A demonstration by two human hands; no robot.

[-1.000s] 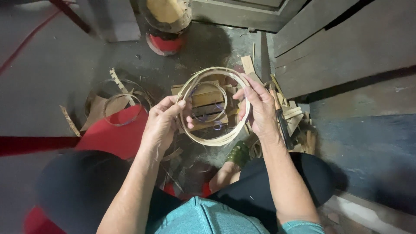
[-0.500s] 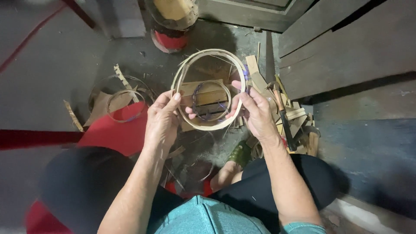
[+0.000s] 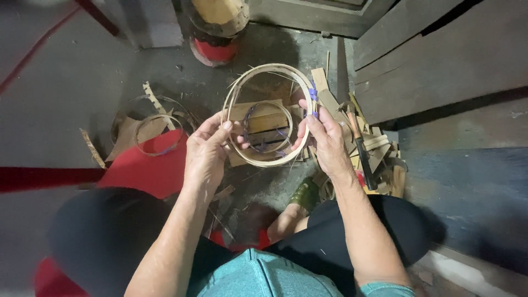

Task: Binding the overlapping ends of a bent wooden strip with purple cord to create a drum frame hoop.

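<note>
I hold a pale bamboo hoop (image 3: 248, 87) made of coiled thin strips, tilted up in front of me over the floor. My left hand (image 3: 206, 151) pinches its left side, thumb on top. My right hand (image 3: 325, 137) grips its right side, where purple ties (image 3: 313, 96) bind the strips. A smaller ring (image 3: 268, 126) with purple ties shows through the hoop, on wooden slats (image 3: 258, 110) lying on the floor.
Another small ring (image 3: 158, 133) and larger loops lie at the left by a red mat (image 3: 148, 170). Bamboo offcuts and a dark-handled tool (image 3: 363, 159) lie at the right. A red-based container (image 3: 215, 50) stands ahead. Wooden boards (image 3: 440, 55) rise at the right.
The hoop has been raised and tilted up from lying flatter over the slats. Both hands shifted their hold along its sides.
</note>
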